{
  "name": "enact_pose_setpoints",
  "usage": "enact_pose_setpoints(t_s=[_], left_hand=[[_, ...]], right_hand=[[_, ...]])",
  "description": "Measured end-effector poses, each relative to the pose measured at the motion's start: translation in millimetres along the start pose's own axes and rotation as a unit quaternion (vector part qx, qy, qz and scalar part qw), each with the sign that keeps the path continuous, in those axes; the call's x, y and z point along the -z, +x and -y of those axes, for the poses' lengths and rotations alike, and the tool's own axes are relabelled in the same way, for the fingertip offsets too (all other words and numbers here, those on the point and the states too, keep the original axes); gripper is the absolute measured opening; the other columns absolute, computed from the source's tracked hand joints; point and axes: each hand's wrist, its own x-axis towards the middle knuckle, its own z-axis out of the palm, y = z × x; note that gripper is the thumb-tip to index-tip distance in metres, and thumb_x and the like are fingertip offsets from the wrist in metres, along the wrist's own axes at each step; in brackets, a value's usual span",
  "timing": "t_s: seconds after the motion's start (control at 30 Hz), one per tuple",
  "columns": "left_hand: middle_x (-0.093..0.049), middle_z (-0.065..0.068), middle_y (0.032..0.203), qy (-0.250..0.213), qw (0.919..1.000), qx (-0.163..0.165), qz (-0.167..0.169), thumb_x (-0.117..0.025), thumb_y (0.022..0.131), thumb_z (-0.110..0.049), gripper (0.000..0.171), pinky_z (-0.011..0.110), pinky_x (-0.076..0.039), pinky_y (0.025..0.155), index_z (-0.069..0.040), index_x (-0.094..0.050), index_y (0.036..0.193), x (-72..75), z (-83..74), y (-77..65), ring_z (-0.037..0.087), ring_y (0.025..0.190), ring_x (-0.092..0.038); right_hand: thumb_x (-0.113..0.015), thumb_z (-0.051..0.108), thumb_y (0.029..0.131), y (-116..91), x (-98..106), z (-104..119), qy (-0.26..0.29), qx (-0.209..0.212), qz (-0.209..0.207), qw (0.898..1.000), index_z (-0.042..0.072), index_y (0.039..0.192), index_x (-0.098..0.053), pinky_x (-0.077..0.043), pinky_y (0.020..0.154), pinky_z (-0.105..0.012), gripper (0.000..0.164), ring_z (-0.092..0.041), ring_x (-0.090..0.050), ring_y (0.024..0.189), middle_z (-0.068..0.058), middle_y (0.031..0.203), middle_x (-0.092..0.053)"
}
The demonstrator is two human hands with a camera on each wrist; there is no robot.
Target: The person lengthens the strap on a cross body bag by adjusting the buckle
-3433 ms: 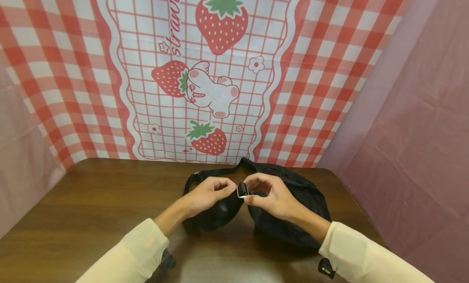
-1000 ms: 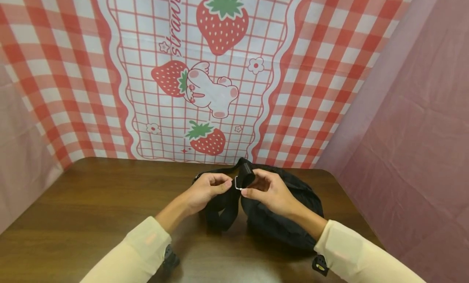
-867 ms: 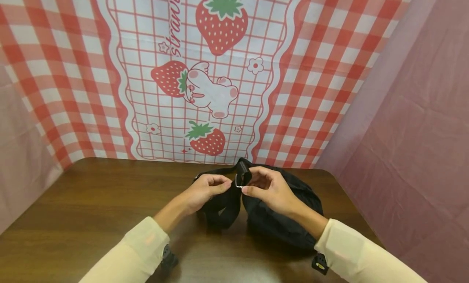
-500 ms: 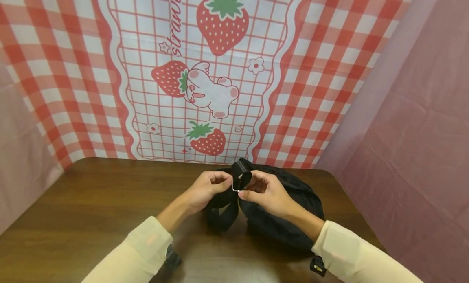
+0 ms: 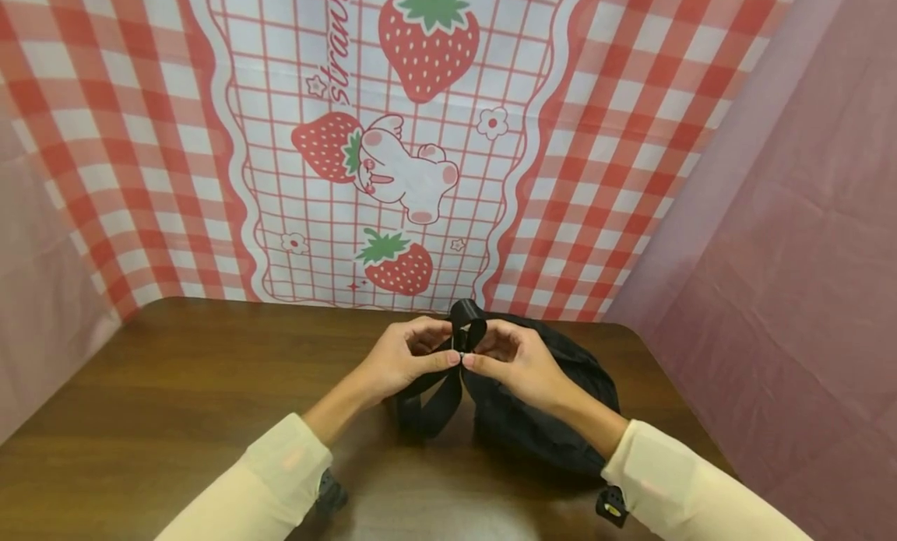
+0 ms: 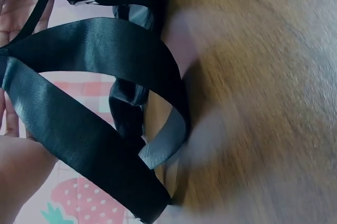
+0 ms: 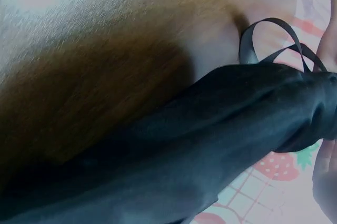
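Observation:
A black fabric bag (image 5: 554, 405) with a wide, smooth strap (image 5: 437, 409) lies on the wooden table, partly behind my right hand. At the table's middle, my left hand (image 5: 406, 358) pinches the strap beside a thin metal buckle (image 5: 454, 342). My right hand (image 5: 522, 366) pinches the buckle's other side, so both thumb tips nearly meet at its lower edge. A loop of strap (image 5: 468, 311) stands up above the thumbs. In the left wrist view the strap (image 6: 95, 129) hangs in broad loops. The bag (image 7: 200, 129) fills much of the right wrist view. Fingertips behind the buckle are hidden.
The brown wooden table (image 5: 175, 416) extends to both sides of the hands. A checked strawberry-print cloth (image 5: 392, 136) hangs behind its far edge, and a pink cloth (image 5: 792, 237) hangs at the right.
The strap loop above the buckle has grown taller. My left thumb has come right and down to the buckle's lower edge, closer to my right thumb. The bag has barely moved.

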Motion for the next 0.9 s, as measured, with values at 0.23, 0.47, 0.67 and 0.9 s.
enact_pose_setpoints(t_s=[0.23,0.47,0.67,0.9], left_hand=[[-0.061,0.002,0.127,0.093,0.9932,-0.067,0.017,-0.068,0.101,-0.028,0.037,0.038,-0.051,0.092,-0.013,-0.062,0.134,-0.4,-2.4,-0.1,0.018,0.110,-0.060],[-0.054,0.006,0.126,0.095,0.9911,-0.091,0.023,-0.057,0.107,-0.025,0.031,0.037,-0.049,0.090,-0.009,-0.056,0.133,-4.4,-3.4,-1.1,0.019,0.109,-0.055],[-0.049,0.010,0.124,0.092,0.9922,-0.084,0.002,-0.046,0.111,-0.028,0.032,0.036,-0.047,0.091,-0.003,-0.050,0.131,-7.6,-2.5,-2.7,0.020,0.108,-0.052],[-0.050,0.010,0.123,0.088,0.9925,-0.080,-0.029,-0.045,0.111,-0.029,0.032,0.036,-0.047,0.088,-0.005,-0.051,0.131,5.3,-6.0,-3.5,0.021,0.106,-0.052]], right_hand=[[-0.068,0.011,0.100,0.0,3.1,-1.1,-0.052,-0.028,-0.013,0.998,0.004,0.113,-0.070,-0.058,0.078,-0.033,0.015,-0.022,-0.069,0.094,-0.010,0.105,-0.072],[-0.066,0.011,0.101,-0.3,3.5,-0.8,-0.054,-0.065,-0.018,0.996,0.002,0.120,-0.070,-0.057,0.079,-0.033,0.021,-0.023,-0.069,0.096,-0.010,0.108,-0.072],[-0.064,0.009,0.102,-0.5,6.5,-0.6,-0.046,-0.071,0.014,0.996,0.000,0.125,-0.067,-0.058,0.082,-0.037,0.024,-0.024,-0.069,0.101,-0.014,0.116,-0.070],[-0.062,0.007,0.102,-3.5,8.7,-2.3,-0.043,-0.091,0.049,0.994,-0.001,0.121,-0.067,-0.057,0.085,-0.038,0.021,-0.024,-0.068,0.096,-0.012,0.109,-0.069]])
